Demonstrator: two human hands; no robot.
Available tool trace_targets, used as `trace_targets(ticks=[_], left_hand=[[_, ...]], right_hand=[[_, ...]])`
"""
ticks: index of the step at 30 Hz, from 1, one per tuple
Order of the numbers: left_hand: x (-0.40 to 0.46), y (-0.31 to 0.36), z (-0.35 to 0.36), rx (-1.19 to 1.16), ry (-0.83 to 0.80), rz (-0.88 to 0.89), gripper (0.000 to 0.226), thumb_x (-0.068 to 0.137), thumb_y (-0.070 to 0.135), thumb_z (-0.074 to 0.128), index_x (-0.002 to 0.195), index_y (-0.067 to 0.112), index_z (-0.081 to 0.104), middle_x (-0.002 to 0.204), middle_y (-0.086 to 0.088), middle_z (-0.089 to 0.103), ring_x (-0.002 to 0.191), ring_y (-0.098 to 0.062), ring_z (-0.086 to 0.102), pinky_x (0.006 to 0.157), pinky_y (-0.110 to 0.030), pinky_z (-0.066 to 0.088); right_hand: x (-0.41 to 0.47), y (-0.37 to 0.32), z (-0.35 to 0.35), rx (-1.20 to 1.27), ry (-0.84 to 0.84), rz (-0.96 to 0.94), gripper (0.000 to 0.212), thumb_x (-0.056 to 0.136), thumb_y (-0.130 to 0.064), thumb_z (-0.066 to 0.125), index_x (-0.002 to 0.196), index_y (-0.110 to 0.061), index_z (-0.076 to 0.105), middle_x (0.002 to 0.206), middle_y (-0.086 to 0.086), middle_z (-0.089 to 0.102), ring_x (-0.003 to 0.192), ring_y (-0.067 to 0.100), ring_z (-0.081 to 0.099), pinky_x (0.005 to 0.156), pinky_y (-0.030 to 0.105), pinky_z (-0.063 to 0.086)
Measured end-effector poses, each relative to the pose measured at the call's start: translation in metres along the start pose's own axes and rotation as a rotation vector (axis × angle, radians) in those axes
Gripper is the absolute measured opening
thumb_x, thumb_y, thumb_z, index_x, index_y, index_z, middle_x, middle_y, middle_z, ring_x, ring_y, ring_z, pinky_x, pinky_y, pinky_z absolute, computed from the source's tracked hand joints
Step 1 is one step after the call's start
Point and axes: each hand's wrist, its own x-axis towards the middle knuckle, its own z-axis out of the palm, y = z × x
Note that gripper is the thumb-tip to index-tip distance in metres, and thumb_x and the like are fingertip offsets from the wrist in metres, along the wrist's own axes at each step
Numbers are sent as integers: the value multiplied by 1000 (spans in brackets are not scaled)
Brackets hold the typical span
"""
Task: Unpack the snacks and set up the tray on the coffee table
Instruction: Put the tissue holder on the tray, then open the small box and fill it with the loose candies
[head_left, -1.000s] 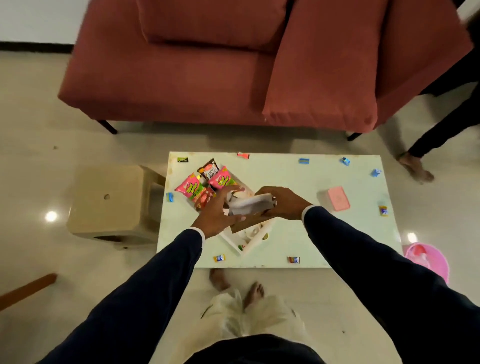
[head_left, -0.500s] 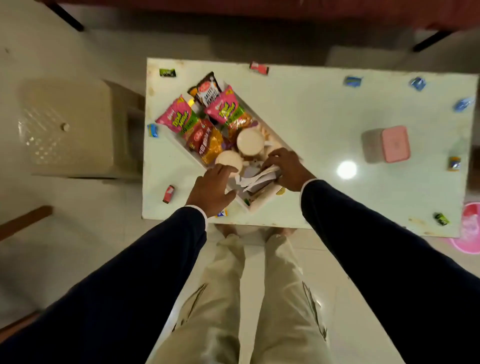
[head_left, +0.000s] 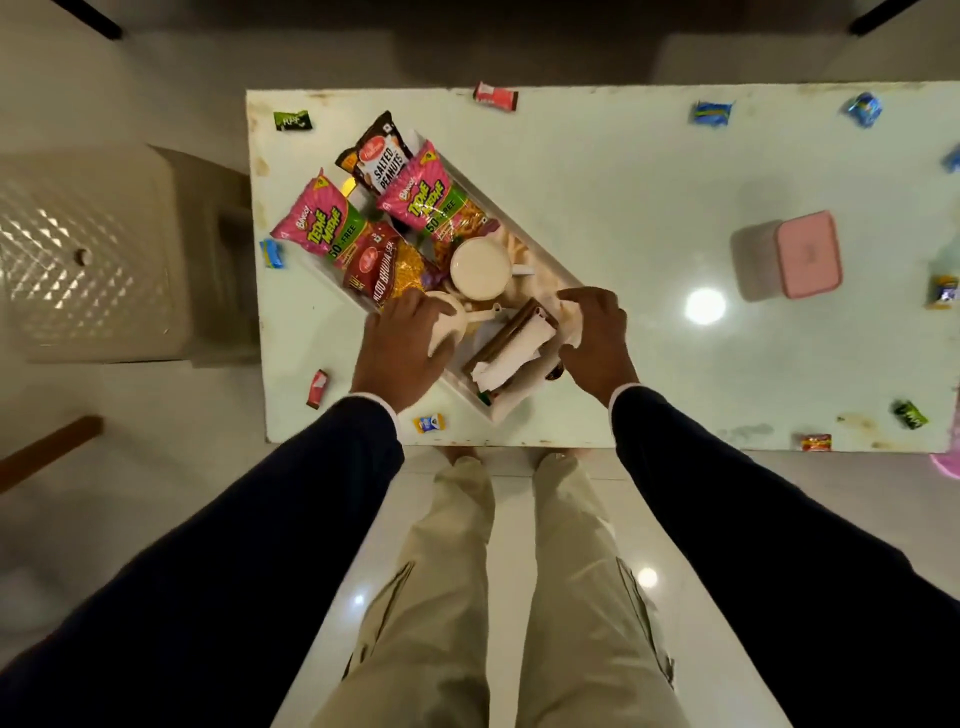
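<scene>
Your left hand (head_left: 402, 345) curls over a small cream cup (head_left: 448, 318) at the near-left edge of the white rectangular tray (head_left: 540, 257), fingers wrapped on its rim. Your right hand (head_left: 597, 338) rests half-spread on the tray's near-right side beside a bundle of white napkins (head_left: 511, 356); whether it grips anything you cannot tell. Set diagonally on the pale green coffee table (head_left: 623, 197), the tray carries two pink snack packets (head_left: 317, 223), a red packet (head_left: 382, 265), a salted-peanuts packet (head_left: 382, 158) and a second cream cup (head_left: 480, 267). Both dark-sleeved arms reach forward and down, wrists near the table's front edge.
</scene>
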Motion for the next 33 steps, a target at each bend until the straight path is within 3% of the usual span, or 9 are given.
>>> trace_targets(ticks=[3,7,10,13,16,19,25,29,33], left_hand=[[23,-21,-25,75,29,-52,33,94,24,65,125,15,63,128,-14,55,122,-40,53,96,-52,42],[61,-55,-58,23,72,-198,36,91,22,65,126,19,62,137,-13,49,132,-38,46,107,-56,37],[91,-80,-79,-66,129,-308,39,90,19,64,129,20,61,142,-11,46,133,-37,46,110,-53,33],[119,-100,-91,-140,90,-367,49,90,20,61,138,17,55,146,-13,46,133,-39,48,113,-53,38],[145,-117,-91,-199,-43,-394,56,95,23,59,148,16,46,148,-15,48,132,-37,53,112,-51,41],[165,-126,-82,-274,-143,-421,49,98,27,58,144,13,49,136,-17,61,114,-32,62,90,-33,47],[177,-138,-65,-363,-82,-443,41,92,37,62,129,20,57,108,-6,66,76,-12,60,60,-28,42],[180,-143,-58,-432,-144,-439,48,94,32,65,139,18,52,118,-8,64,102,-26,65,89,-37,52],[182,-143,-54,-539,-133,-502,43,95,37,67,131,15,59,127,-16,68,112,-33,67,100,-45,53]], right_hand=[[-18,2,8,148,159,253,66,77,1,64,139,-14,47,142,11,38,128,34,39,104,28,30],[-25,4,30,433,187,600,74,77,-10,73,144,-13,40,144,11,41,130,33,44,109,41,38],[-22,6,45,694,156,724,61,90,-23,66,144,-12,38,111,10,63,108,23,60,108,44,44],[-14,7,53,811,134,756,49,97,-31,57,141,-15,41,88,4,60,84,16,59,87,39,48],[-6,11,61,878,111,760,48,95,-35,56,137,-18,43,114,9,61,104,27,63,83,42,52],[-2,18,70,939,104,793,53,92,-39,59,139,-25,40,128,8,59,109,28,64,83,48,59],[0,31,77,938,102,781,53,89,-39,61,136,-19,47,131,17,59,115,34,63,85,55,60],[1,31,74,952,93,790,51,90,-36,61,135,-20,46,122,12,59,114,35,63,86,56,60],[1,29,66,932,77,796,49,88,-37,61,132,-21,45,124,11,60,109,34,64,82,55,60]])
